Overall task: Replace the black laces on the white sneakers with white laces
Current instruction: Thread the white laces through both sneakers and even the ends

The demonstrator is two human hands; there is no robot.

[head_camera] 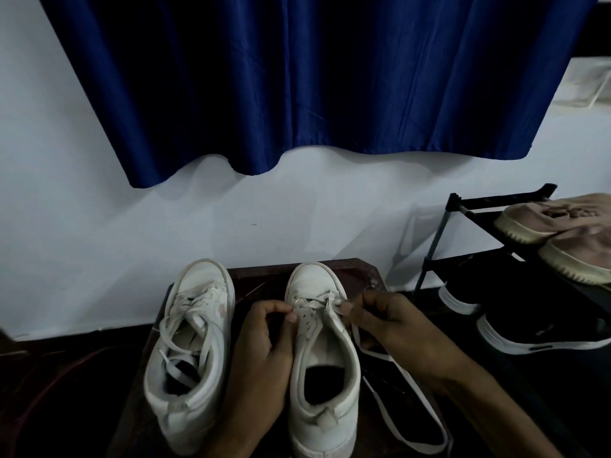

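Loose white lace (406, 385): nearest you, at lower right of the frame, it trails in a long loop over the dark wooden stand (261, 276) and runs up to your right hand.
Centre sneaker (325, 401): toe pointing away from you, with the lace through only its farthest eyelets. The rows nearer you are bare.
Inside the centre sneaker: only a dark opening shows.
Left hand (264, 332): it lies against the shoe's left side, thumb and forefinger pinching the lace at the left eyelet, the other fingers curled.
Right hand (386, 322): it pinches the lace just beside the right eyelet, fingers curled round it.
Progress: judging by the bare rows, you are at the start of lacing this second shoe.
Risk, uneven ends: the slack all seems to lie on your right, so one end could finish short unless you level them now.
Risk, twist: the flat lace could turn over as you draw it through and then sit ridged.
Risk, snag: the trailing loop could catch on the stand's edge, or the shoe could slide if you tug.
Laced sneaker (188, 358): at lower left, it carries white lacing, with the loose ends dropped into its opening.
Black laces: I cannot make any out.
Shoe rack (443, 233): at right, it has tan shoes (535, 223) on top and black shoes (542, 338) lower down.
Farthest: a blue curtain (297, 77) hangs over a pale wall (66, 193).
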